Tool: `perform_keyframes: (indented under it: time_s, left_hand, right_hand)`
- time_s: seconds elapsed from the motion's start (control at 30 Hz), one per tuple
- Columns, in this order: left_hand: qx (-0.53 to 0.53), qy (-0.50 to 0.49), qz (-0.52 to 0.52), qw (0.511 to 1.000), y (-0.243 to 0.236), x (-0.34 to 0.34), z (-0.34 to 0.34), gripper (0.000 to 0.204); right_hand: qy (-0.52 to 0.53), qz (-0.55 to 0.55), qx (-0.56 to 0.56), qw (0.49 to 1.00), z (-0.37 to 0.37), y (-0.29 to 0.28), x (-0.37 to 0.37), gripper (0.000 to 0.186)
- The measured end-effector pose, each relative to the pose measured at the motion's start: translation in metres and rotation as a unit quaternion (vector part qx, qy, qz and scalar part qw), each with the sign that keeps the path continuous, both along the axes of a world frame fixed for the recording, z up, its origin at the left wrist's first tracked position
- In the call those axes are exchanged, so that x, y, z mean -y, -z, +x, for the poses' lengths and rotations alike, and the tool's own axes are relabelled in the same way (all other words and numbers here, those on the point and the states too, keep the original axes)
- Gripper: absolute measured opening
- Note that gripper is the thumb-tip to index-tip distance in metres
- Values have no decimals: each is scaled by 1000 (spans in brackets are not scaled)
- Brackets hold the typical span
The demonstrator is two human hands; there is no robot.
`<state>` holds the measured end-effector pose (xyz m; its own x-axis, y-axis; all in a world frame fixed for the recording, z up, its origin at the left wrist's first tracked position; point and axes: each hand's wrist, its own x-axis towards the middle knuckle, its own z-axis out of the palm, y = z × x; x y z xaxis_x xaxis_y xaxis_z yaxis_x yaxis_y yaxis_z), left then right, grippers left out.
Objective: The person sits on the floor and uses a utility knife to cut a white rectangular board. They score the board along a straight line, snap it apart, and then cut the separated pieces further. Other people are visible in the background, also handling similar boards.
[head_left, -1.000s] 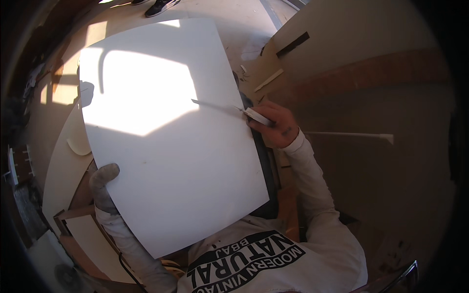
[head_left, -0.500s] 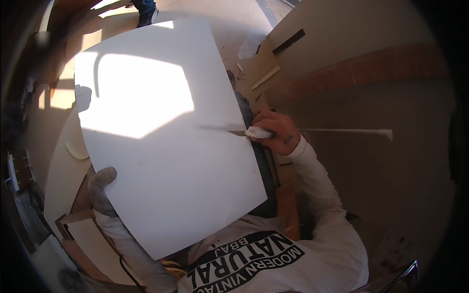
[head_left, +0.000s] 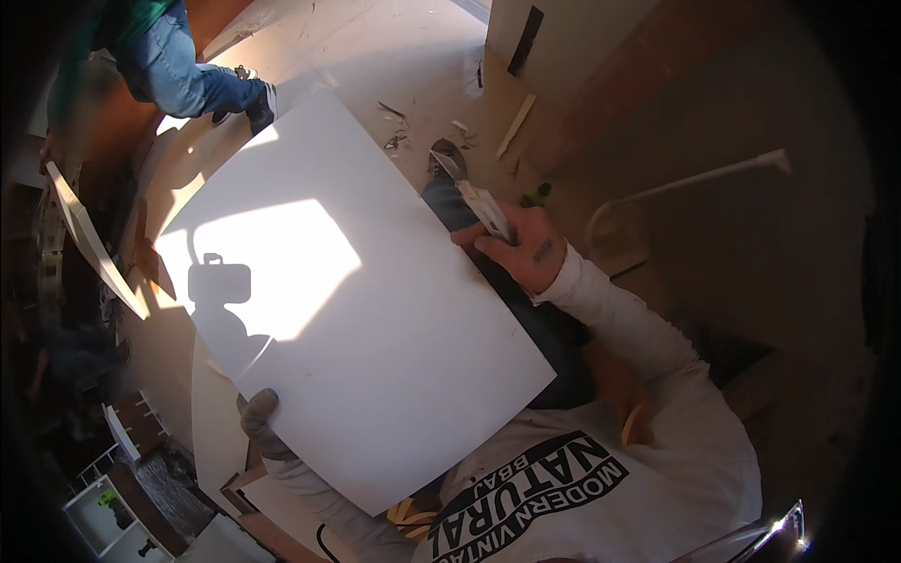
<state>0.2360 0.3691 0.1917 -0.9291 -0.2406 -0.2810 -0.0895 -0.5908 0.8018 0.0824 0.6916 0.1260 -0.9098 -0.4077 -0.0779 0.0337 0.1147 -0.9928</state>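
Observation:
A large white panel [head_left: 404, 366] lies tilted in front of my body, with bright sunlight and shadows on its far left part. My left hand [head_left: 258, 413], in a grey glove, grips the panel's left edge, thumb on top and fingers hidden underneath. On the far side of the right edge, my bare right hand [head_left: 526, 246] is closed around a white-handled knife [head_left: 484, 208]. Its thin blade points away from me, raised off the panel and above my shoe [head_left: 449, 158].
Another person [head_left: 178, 70] in jeans stands at the upper left, a hand on a pale board [head_left: 94, 239]. Wood scraps [head_left: 516, 125] and shavings litter the floor ahead. A thin white strip [head_left: 694, 178] curves at the right. Shelving with tools [head_left: 117, 511] stands lower left.
The knife has swung from pointing left over the panel to pointing away, off its edge. The panel has turned and shifted right in view. The other person now shows more fully.

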Motion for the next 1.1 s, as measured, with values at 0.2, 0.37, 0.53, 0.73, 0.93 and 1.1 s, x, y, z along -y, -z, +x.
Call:
perform_keyframes:
  time_s: [0.2, 0.37, 0.53, 0.73, 0.93, 1.1]
  left_hand:
    - [3, 1, -14, 1000, 3, 2, 5, 52]
    - [28, 31, -5, 999, 2, 13, 6, 49]
    - [31, 40, 3, 999, -1, 12, 6, 49]
    - [21, 72, -9, 997, -7, 7, 1, 51]
    - [33, 20, -5, 999, -8, 2, 5, 51]
    - [31, 20, 5, 999, -7, 6, 8, 54]
  right_hand:
    - [-51, -32, 108, 992, -9, 0, -11, 43]
    - [65, -221, 303, 925, -25, 11, -9, 37]
    - [112, -221, 249, 936, -27, 24, 4, 39]
    - [125, -200, 180, 955, -48, 19, 9, 33]
    - [-11, 11, 86, 996, -43, 7, 16, 32]
    - [2, -122, 159, 980, -31, -4, -5, 27]
